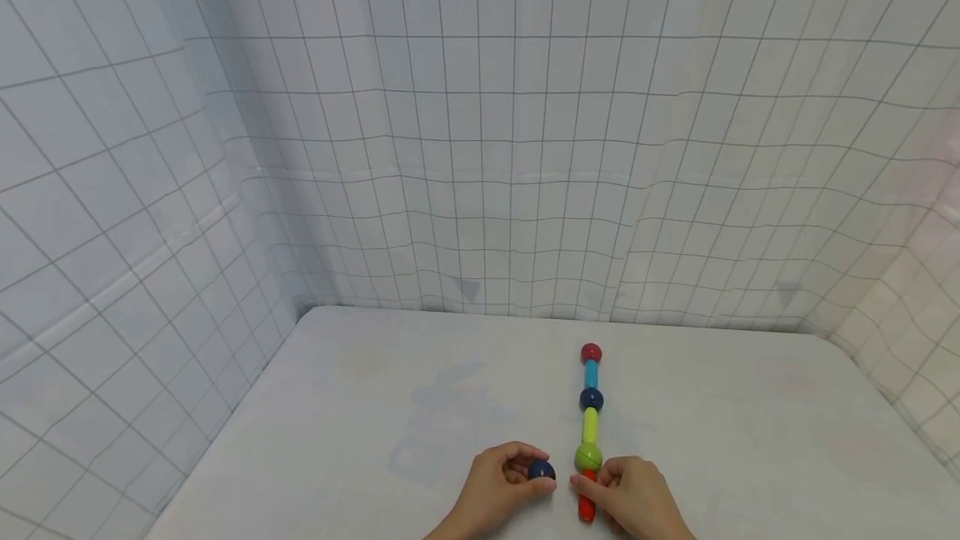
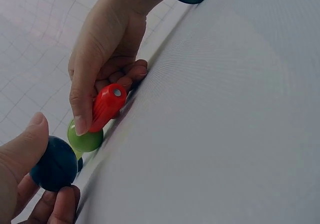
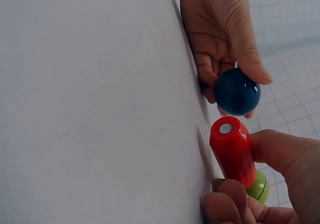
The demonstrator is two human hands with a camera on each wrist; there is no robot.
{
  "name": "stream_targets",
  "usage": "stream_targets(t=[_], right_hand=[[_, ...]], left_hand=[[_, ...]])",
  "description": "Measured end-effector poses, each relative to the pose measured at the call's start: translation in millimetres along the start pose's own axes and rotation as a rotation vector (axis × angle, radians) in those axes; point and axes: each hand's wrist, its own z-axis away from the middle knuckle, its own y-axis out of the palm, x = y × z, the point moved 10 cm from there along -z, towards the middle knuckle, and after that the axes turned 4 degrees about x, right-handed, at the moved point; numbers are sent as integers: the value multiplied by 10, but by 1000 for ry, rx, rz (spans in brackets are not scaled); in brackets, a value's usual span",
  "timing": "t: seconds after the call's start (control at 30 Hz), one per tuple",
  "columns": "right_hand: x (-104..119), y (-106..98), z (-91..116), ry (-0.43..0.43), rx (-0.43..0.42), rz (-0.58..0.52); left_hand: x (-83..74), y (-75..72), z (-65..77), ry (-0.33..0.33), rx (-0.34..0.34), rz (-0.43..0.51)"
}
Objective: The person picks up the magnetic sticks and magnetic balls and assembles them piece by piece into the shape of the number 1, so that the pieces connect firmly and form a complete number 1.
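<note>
My left hand [image 1: 501, 483] holds a dark blue ball [image 1: 542, 471] between thumb and fingers, left of a straight chain of balls and rods. With its thumb and fingers, my right hand [image 1: 633, 492] pinches the red rod [image 1: 587, 508] at the chain's near end. In the right wrist view, a round silvery disc [image 3: 226, 128] shows on the red rod's free end, and the blue ball is close by. Beyond the red rod come a green ball [image 1: 588, 456], a yellow-green rod [image 1: 590, 425], another dark blue ball [image 1: 592, 399], a light blue rod [image 1: 592, 374] and a red ball [image 1: 591, 353].
The chain lies on a white table [image 1: 337, 407], running away from me toward its far edge. Behind and at both sides hangs a white curtain [image 1: 480, 148] with a dark grid pattern.
</note>
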Motion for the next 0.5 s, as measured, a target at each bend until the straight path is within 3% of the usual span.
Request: stream_targets(t=[0.3,0.5], right_hand=[[18,-12,-24,-19,-18,8],[39,-39,-40,-37,-40,22]], left_hand=[[1,61,6,24,19,23],[60,131,28,-47,34,32]])
